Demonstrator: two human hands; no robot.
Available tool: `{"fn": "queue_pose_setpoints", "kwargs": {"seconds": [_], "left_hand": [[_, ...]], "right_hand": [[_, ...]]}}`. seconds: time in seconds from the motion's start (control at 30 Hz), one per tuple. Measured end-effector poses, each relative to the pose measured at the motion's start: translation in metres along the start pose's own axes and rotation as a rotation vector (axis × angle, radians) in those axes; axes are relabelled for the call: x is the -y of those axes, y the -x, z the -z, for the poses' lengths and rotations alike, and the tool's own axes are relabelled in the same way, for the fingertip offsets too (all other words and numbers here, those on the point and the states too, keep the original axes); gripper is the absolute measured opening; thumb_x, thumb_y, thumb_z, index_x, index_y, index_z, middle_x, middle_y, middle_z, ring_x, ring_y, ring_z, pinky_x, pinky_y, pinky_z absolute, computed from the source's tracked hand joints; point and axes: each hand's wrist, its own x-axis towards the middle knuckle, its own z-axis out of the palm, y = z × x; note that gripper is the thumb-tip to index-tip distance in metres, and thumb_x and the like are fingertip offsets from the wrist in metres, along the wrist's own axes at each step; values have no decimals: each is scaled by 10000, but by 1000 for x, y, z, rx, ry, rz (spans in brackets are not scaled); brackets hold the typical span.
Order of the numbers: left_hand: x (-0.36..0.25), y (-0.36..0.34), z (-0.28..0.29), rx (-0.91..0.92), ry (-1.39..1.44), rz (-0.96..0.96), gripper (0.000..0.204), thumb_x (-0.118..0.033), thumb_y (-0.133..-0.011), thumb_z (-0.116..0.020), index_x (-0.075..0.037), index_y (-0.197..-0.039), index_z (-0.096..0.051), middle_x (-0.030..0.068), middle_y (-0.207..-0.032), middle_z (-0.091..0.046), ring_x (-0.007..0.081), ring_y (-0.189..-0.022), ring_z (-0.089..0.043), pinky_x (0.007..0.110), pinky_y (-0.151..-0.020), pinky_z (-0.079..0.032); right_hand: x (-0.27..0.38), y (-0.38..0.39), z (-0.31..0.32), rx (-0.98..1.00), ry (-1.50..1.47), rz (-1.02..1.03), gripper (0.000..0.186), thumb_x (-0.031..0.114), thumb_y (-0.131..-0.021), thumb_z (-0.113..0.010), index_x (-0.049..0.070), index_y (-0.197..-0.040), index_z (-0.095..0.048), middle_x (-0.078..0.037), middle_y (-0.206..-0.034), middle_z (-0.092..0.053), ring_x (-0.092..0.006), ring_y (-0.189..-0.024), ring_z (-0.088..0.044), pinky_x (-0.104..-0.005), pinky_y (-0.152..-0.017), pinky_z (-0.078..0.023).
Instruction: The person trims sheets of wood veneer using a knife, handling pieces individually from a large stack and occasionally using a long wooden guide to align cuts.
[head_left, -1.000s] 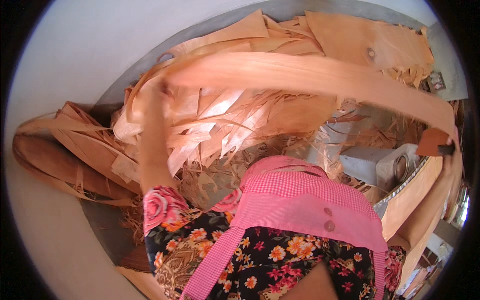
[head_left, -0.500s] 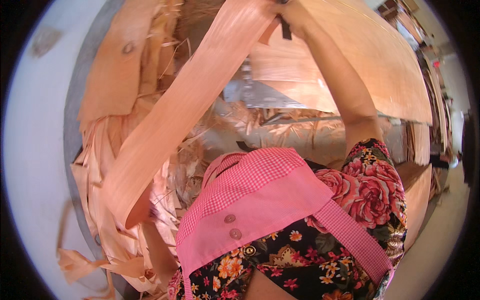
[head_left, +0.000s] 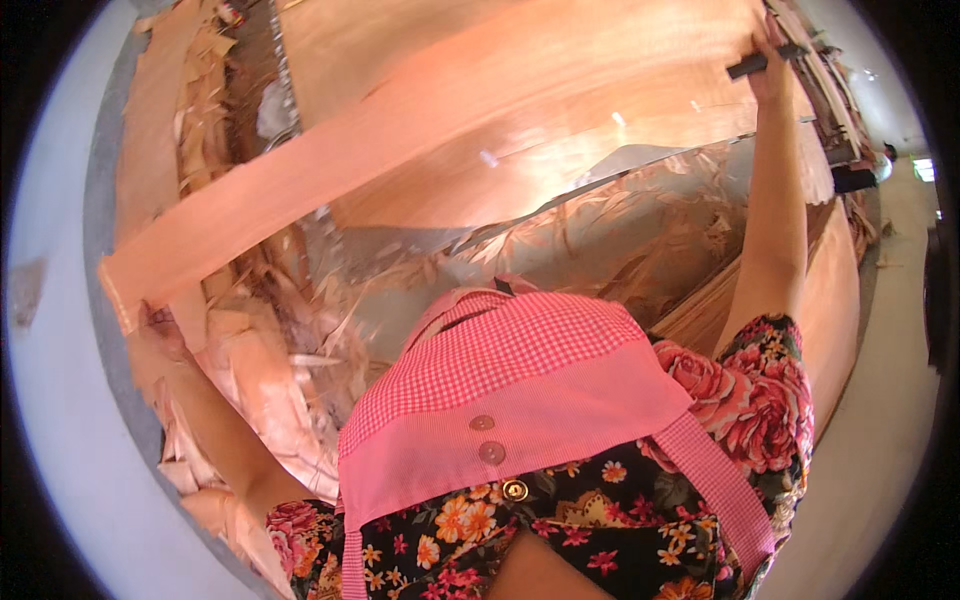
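Observation:
A long, pale orange strip of wood veneer (head_left: 300,185) stretches from the lower left up toward the upper right, above a larger sheet of veneer (head_left: 430,185). My left hand (head_left: 165,328) is closed on its left end, the fingers partly hidden behind it. At the upper right, my right hand (head_left: 772,70) is closed around a dark, flat, bar-shaped tool (head_left: 746,66), whose exact kind I cannot make out. Close to that hand, the strip's far end blends into the sheets, so I cannot tell whether the fingers pinch it too.
Torn veneer scraps (head_left: 265,370) lie heaped at the left, and more shreds (head_left: 620,215) are strewn beyond my apron. A metal edge (head_left: 284,80) runs beside the sheet. Stacked veneer (head_left: 715,290) stands near my right arm. A pale wall (head_left: 60,200) rises at the left.
My right hand has swung far to the right with the dark tool. My left hand has moved up and left, and the strip now lies flatter across the view.

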Motion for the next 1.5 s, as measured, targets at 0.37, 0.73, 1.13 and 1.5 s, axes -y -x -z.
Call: {"fn": "queue_pose_setpoints", "kwargs": {"seconds": [0.37,0.73,1.13,1.5], "left_hand": [[117,41,-27,-274,-148,161,153,-116,-791,-591,-49,-928,-595,54,-830,-608,167,-764,-575,296,-663,-477],[41,52,177,-555,-380,-35,199,1,-701,-640,-67,-881,-591,-7,-699,-544,104,-601,-530,228,-501,-435],[-27,68,201,-807,-1111,-49,229,-94,-649,-655,-65,-876,-656,102,-749,-647,209,-691,-617,317,-641,-482],[23,118,91,-172,-2080,-725,412,-108,-812,-431,-141,-1223,-446,114,-1198,-488,279,-1089,-460,399,-906,-366]], "right_hand": [[-30,63,3,-292,1338,-194,187,71,-747,-542,-34,-887,-606,-70,-686,-603,-143,-551,-557,-280,-524,-484],[-133,117,-104,-410,291,-551,87,155,-804,-598,82,-850,-606,48,-603,-441,-65,-494,-377,-194,-441,-306],[-189,275,-108,-737,458,-799,419,-36,-707,-612,25,-1113,-524,-14,-656,-537,-97,-480,-441,-228,-404,-359],[-154,235,-59,-565,942,-916,335,56,-725,-601,15,-1055,-568,-35,-660,-551,-102,-460,-456,-270,-442,-405]]}}
